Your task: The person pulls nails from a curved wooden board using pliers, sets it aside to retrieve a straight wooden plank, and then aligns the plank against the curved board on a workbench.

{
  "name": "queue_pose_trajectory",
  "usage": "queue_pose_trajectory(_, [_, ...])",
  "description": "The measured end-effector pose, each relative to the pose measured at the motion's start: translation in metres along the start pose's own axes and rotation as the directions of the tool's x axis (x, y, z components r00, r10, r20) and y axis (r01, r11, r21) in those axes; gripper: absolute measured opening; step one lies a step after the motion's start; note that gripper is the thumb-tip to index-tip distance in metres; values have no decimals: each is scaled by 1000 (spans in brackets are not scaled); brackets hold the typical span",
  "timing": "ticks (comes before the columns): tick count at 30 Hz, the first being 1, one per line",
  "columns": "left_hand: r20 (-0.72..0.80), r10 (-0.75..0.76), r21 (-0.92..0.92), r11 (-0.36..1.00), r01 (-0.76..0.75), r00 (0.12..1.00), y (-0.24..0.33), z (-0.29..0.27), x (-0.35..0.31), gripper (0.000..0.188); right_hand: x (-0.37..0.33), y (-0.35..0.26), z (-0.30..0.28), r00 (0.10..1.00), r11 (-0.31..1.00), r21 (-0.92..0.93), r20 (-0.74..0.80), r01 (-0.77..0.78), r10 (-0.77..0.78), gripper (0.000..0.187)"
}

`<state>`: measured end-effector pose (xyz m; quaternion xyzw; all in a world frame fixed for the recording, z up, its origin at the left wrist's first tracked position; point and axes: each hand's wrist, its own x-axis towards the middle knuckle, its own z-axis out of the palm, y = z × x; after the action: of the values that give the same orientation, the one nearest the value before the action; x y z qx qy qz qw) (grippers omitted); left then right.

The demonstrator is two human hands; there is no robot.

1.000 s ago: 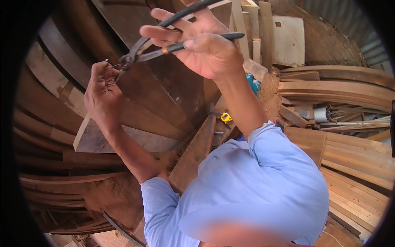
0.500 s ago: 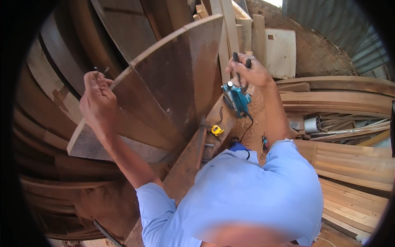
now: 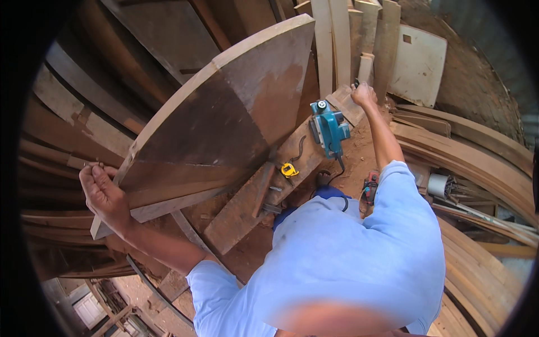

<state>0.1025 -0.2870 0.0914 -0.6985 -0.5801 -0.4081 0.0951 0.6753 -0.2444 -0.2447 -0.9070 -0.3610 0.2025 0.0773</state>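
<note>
A large wooden panel (image 3: 224,123) with a curved edge stands tilted in front of me. My left hand (image 3: 101,194) grips its lower left corner, and a thin nail-like piece shows at the fingertips. My right hand (image 3: 364,94) is stretched far out to the back end of a plank bench (image 3: 247,208), just past a teal electric planer (image 3: 330,128). Its fingers are closed on dark pincers, of which only a small tip shows above the fist.
A yellow tape measure (image 3: 289,169) lies on the plank bench beside the panel. A red and black tool (image 3: 370,186) sits on the sawdust floor. Upright boards (image 3: 337,33) and a white board (image 3: 418,64) stand behind. Curved wooden strips (image 3: 477,163) fill the right.
My right hand has taken the pincers away from the panel's left corner and reached out past the planer. My left hand stays at the corner.
</note>
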Motion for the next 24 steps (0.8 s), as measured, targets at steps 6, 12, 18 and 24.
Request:
queue_pose_trajectory(6, [75, -148, -320, 933, 164, 986, -15, -19, -15, 14, 68, 10, 60, 994, 998, -11, 87, -67, 68, 56])
queue_pose_trajectory(12, [112, -242, -323, 908, 266, 964, 1, -31, -22, 14, 85, 26, 112, 996, 993, 116, 73, 37, -46, 64])
queue_pose_trajectory(18, [17, -104, 7, 995, 104, 994, 4, -23, -22, 18, 88, 69, 167, 933, 935, -41, 97, 351, -346, 46])
queue_pose_trajectory(24, [-34, -171, -145, 976, 164, 985, 12, -4, -15, 18, 87, 64, 129, 809, 680, 438, -336, 588, -482, 53])
